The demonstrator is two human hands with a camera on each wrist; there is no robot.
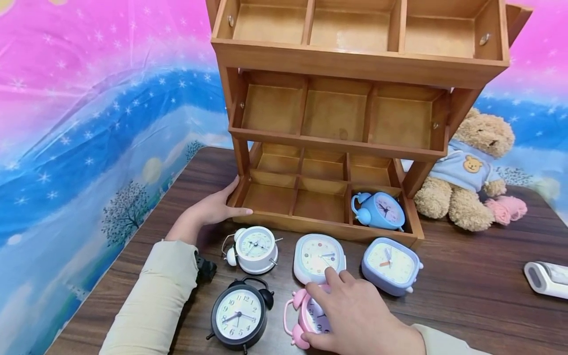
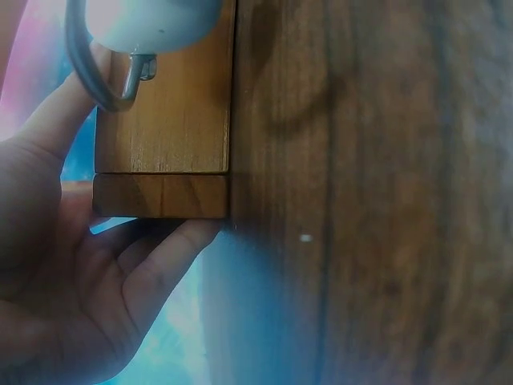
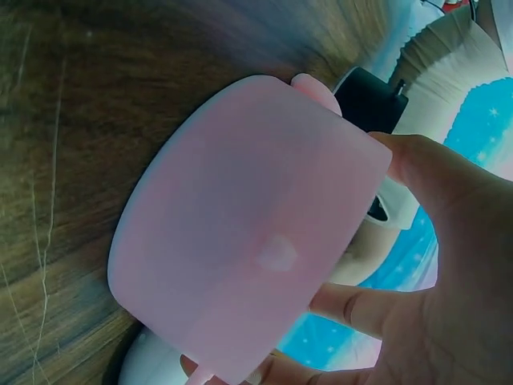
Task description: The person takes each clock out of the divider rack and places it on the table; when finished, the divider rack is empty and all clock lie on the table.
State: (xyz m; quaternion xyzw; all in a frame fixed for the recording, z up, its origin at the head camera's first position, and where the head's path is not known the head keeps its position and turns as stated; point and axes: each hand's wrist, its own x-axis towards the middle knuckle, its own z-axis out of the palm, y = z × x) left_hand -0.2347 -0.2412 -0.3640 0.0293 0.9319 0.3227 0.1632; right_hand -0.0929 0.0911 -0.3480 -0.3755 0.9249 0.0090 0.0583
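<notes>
My left hand (image 1: 210, 209) grips the lower left corner of the wooden shelf unit (image 1: 368, 143), thumb along the front edge and fingers round the end. The left wrist view shows the fingers bent round the shelf's end (image 2: 164, 192). With my right hand (image 1: 359, 310) I hold a pink twin-bell alarm clock (image 1: 314, 320) between thumb and fingers; the hand hides part of its dial. Its smooth pink side (image 3: 240, 224) fills the right wrist view. Just behind it lies a white rounded-square clock (image 1: 319, 254). A white twin-bell clock (image 1: 256, 246) sits near the left hand.
A black twin-bell clock (image 1: 238, 315) lies left of the pink one, a periwinkle clock (image 1: 390, 266) to the right. A blue twin-bell clock (image 1: 383, 212) occupies the bottom right compartment. Right of the shelf sit a teddy bear (image 1: 470, 167) and a white device (image 1: 546, 278).
</notes>
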